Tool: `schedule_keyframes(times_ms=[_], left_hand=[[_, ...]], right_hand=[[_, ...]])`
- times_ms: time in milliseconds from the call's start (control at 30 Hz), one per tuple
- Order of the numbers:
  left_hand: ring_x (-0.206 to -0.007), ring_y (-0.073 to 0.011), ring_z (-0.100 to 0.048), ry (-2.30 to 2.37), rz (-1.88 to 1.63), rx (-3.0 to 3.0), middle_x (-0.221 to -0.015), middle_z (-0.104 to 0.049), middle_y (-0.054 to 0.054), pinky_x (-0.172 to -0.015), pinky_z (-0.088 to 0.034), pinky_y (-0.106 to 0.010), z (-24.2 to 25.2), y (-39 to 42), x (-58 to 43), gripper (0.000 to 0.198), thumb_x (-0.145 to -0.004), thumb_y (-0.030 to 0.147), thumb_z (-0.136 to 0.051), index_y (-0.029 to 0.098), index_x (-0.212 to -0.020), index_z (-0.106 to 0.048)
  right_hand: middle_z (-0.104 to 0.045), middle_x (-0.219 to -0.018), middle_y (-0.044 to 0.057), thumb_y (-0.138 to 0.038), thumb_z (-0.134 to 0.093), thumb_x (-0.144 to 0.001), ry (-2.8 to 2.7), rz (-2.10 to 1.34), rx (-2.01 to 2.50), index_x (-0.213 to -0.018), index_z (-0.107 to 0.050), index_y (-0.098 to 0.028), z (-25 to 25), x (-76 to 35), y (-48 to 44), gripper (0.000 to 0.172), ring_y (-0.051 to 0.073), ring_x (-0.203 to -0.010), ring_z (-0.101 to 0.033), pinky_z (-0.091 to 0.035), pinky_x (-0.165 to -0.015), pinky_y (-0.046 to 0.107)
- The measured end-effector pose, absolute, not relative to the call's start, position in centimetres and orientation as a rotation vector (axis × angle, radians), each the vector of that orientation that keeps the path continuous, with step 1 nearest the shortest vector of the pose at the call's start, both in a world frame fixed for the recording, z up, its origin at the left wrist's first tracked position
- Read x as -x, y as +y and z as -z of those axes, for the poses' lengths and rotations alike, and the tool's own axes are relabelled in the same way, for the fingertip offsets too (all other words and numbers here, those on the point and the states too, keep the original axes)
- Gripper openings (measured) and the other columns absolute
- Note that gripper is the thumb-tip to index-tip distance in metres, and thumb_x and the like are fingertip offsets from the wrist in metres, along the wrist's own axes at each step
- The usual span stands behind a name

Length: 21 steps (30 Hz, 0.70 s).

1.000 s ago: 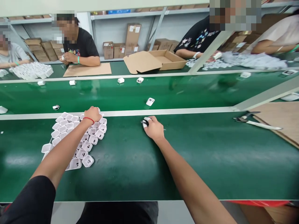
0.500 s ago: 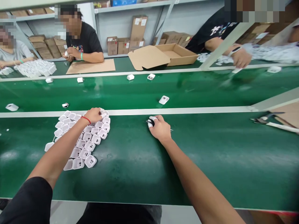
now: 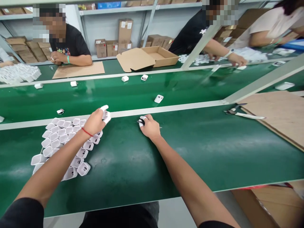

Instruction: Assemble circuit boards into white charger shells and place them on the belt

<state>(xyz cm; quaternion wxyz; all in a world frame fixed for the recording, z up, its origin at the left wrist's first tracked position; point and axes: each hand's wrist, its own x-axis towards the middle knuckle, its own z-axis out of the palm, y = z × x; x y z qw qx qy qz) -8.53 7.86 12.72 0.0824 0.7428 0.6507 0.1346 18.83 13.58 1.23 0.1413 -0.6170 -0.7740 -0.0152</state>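
My left hand (image 3: pixel 94 122), with white fingertip covers and a red cord at the wrist, has its thumb and fingers around a white charger housing (image 3: pixel 106 114) at the far right corner of a block of similar housings (image 3: pixel 63 138). These stand in close rows, open side up, several with dark slots inside. My forearm hides part of the block. To the right, my right hand (image 3: pixel 152 127) is closed on a small dark tool (image 3: pixel 142 121), and a thin metal tip sticks out past the hand. Its kind is mostly hidden by the fingers.
A green conveyor (image 3: pixel 118 95) runs beyond the pale rail (image 3: pixel 133 111), carrying scattered white charger parts (image 3: pixel 159 98). Pliers (image 3: pixel 237 112) lie by a cardboard sheet (image 3: pixel 280 117) at right. Across, co-workers sit near an open cardboard box (image 3: pixel 163 57). A slanted post (image 3: pixel 261 80) crosses the right side.
My left hand has lifted a housing at the block's far right corner and turned its fingers outward. My right hand keeps the dark tool. The whole view has swung to the right.
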Motion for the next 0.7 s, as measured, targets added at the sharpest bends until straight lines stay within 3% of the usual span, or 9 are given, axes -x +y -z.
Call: schedule_keyframes(times_ms=[133, 233, 400, 533, 633, 700], left_hand=[[-0.099, -0.0225, -0.065, 1.566, -0.975, -2.23, -0.11, -0.067, -0.009, -0.094, -0.051, -0.034, -13.3, 2.0, 3.3, 0.041, -0.084, 0.025, -0.064, 0.013, -0.122, -0.055], [-0.095, -0.0207, -0.066, 1.373, -1.179, -2.1, -0.109, -0.066, -0.008, -0.089, -0.054, -0.034, -12.4, -1.0, 1.0, 0.043, -0.082, 0.024, -0.067, 0.017, -0.122, -0.054], [-0.094, -0.0207, -0.064, 1.293, -1.299, -1.939, -0.109, -0.064, -0.009, -0.089, -0.053, -0.036, -10.2, -2.2, 0.1, 0.053, -0.079, 0.028, -0.074, 0.019, -0.126, -0.052], [-0.085, -0.0172, -0.06, 1.198, -1.375, -1.961, -0.102, -0.057, -0.007, -0.071, -0.053, -0.028, -9.2, -2.2, -0.4, 0.047, -0.077, 0.034, -0.077, 0.017, -0.117, -0.06], [-0.068, -0.0114, -0.053, 1.113, -1.369, -1.91, -0.089, -0.053, -0.003, -0.052, -0.044, -0.02, -7.8, -2.6, -1.1, 0.039, -0.077, 0.038, -0.077, 0.016, -0.106, -0.064], [-0.064, -0.0103, -0.051, 1.093, -1.327, -1.857, -0.086, -0.052, -0.002, -0.051, -0.043, -0.02, -6.5, -3.0, -1.4, 0.036, -0.076, 0.038, -0.078, 0.016, -0.101, -0.064]], right_hand=[[-0.055, -0.121, 0.011, -0.026, -0.052, -0.09, -2.246, 0.033, 1.802, -0.122, -0.062, -0.017, -1.6, -18.8, 13.4, 0.035, 0.025, -0.091, -0.062, -0.05, -0.078, 0.032], [-0.055, -0.123, 0.009, -0.026, -0.052, -0.091, -2.257, 0.029, 1.81, -0.124, -0.061, -0.018, -1.8, -18.8, 13.3, 0.035, 0.024, -0.095, -0.061, -0.05, -0.079, 0.031], [-0.055, -0.122, 0.01, -0.025, -0.051, -0.092, -2.258, 0.018, 1.817, -0.121, -0.062, -0.017, -2.0, -18.7, 13.2, 0.032, 0.023, -0.093, -0.061, -0.05, -0.079, 0.032], [-0.055, -0.121, 0.011, -0.023, -0.052, -0.09, -2.25, 0.004, 1.815, -0.119, -0.063, -0.016, -2.0, -18.7, 13.3, 0.032, 0.024, -0.093, -0.061, -0.049, -0.079, 0.032], [-0.054, -0.123, 0.011, -0.023, -0.052, -0.09, -2.247, 0.001, 1.813, -0.121, -0.062, -0.016, -1.9, -18.8, 13.3, 0.033, 0.024, -0.094, -0.061, -0.049, -0.08, 0.032], [-0.054, -0.123, 0.012, -0.023, -0.051, -0.09, -2.246, 0.002, 1.813, -0.122, -0.062, -0.016, -1.7, -18.9, 13.4, 0.034, 0.024, -0.094, -0.061, -0.049, -0.081, 0.032]])
